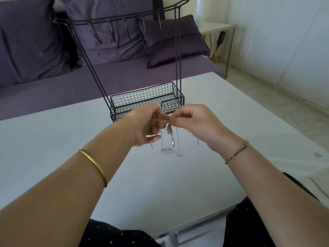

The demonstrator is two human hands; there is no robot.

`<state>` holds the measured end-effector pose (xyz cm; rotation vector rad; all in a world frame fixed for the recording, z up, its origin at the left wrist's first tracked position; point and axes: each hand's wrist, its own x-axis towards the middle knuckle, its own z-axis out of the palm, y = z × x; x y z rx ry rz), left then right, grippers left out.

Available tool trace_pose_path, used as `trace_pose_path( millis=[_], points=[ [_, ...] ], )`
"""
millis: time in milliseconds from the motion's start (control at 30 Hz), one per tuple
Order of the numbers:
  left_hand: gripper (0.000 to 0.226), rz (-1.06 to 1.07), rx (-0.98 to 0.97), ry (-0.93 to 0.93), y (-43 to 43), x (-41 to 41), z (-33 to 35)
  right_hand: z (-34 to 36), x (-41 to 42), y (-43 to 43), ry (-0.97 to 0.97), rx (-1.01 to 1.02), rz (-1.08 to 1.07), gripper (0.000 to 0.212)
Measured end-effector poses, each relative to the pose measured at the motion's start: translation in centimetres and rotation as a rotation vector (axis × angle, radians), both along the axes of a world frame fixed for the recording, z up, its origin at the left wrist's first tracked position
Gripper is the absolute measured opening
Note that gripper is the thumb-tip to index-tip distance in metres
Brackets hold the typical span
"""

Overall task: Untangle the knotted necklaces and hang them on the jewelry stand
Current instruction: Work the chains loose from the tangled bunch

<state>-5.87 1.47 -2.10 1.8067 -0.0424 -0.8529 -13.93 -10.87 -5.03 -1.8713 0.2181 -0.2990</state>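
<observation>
A tangle of thin silver necklaces [169, 138] hangs between my two hands above the white table [53, 139]. My left hand [147, 125] pinches the chains at the knot, and my right hand [195, 125] pinches them from the other side. A small silver pendant dangles below the knot, and the lowest loops lie on the table. Just behind my hands stands the black wire jewelry stand [146, 98], with a mesh basket base and a top bar [124, 19] of several bare hooks.
A purple sofa [53, 82] with cushions runs behind the table. A white side table [219, 26] with a cable stands at the back right. The table's front edge is near my lap.
</observation>
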Motion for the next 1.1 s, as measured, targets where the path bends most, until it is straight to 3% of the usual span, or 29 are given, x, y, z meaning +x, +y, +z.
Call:
trace_pose_path(
  millis=[333,467,567,700,967,1033,1100],
  points=[
    [0.032,0.004,-0.046,0.04,0.1,0.1,0.3,-0.5,0.5,0.0,0.036,0.081,-0.102,0.012],
    [0.019,0.059,-0.186,0.085,0.0,0.0,0.4,-0.4,0.6,-0.3,0.101,0.155,-0.094,0.022],
    [0.019,0.117,-0.28,0.093,0.6,0.6,0.5,-0.5,0.5,-1.0,0.174,0.184,-0.089,0.014],
    [0.018,0.084,-0.144,0.029,1.1,0.7,-0.3,-0.5,0.2,-1.6,0.168,0.22,-0.089,0.007],
    [0.013,-0.119,0.215,-0.307,0.7,0.5,-1.6,-0.3,0.1,-1.6,0.151,0.178,-0.083,0.021],
    [0.009,-0.181,0.175,-0.37,0.5,0.4,-1.7,-0.4,0.1,-1.6,0.14,0.145,-0.077,0.014],
    [0.006,-0.207,0.05,-0.311,0.3,0.2,-1.4,-0.4,0.1,-1.6,0.121,0.124,-0.072,0.013]
  ],
)
